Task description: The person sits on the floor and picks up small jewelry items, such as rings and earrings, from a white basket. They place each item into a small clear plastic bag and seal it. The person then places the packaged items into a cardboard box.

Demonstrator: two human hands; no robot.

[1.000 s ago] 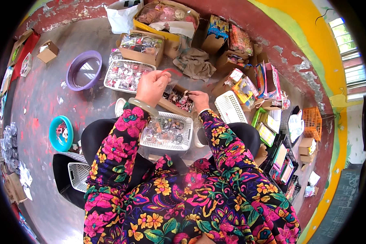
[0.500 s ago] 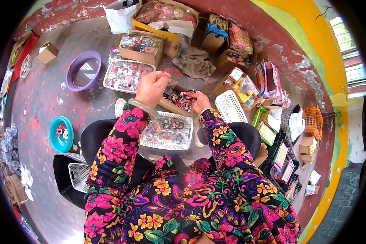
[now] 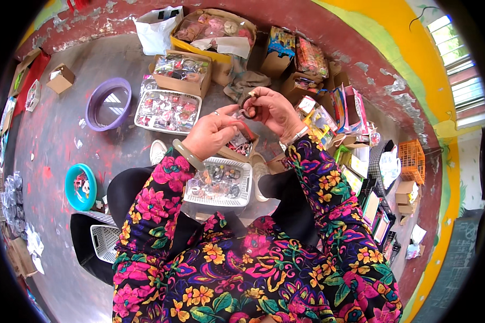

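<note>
My left hand [image 3: 214,133] is closed in a pinch on a small clear plastic bag with a red strip [image 3: 248,129], partly hidden behind the fingers. Close by on the right, my right hand [image 3: 274,111] grips a dark hair tie [image 3: 247,106], a ring with a small light piece on it. The fingertips of both hands almost meet. Beneath them stands a cardboard box [image 3: 236,155] of small, mostly red and dark items, largely covered by my hands. Nearer my knees, a white basket [image 3: 247,183] holds several small bagged accessories.
Behind my left hand sits another white basket [image 3: 140,119] of bagged items, against a cardboard box [image 3: 196,85]. A purple basin [image 3: 91,107] and a teal basin [image 3: 70,185] stand to the left. Boxes and an orange crate [image 3: 412,161] line the right wall.
My right hand has risen from the cardboard box with the dark hair tie and come toward my left hand. My left hand has moved slightly lower and to the right.
</note>
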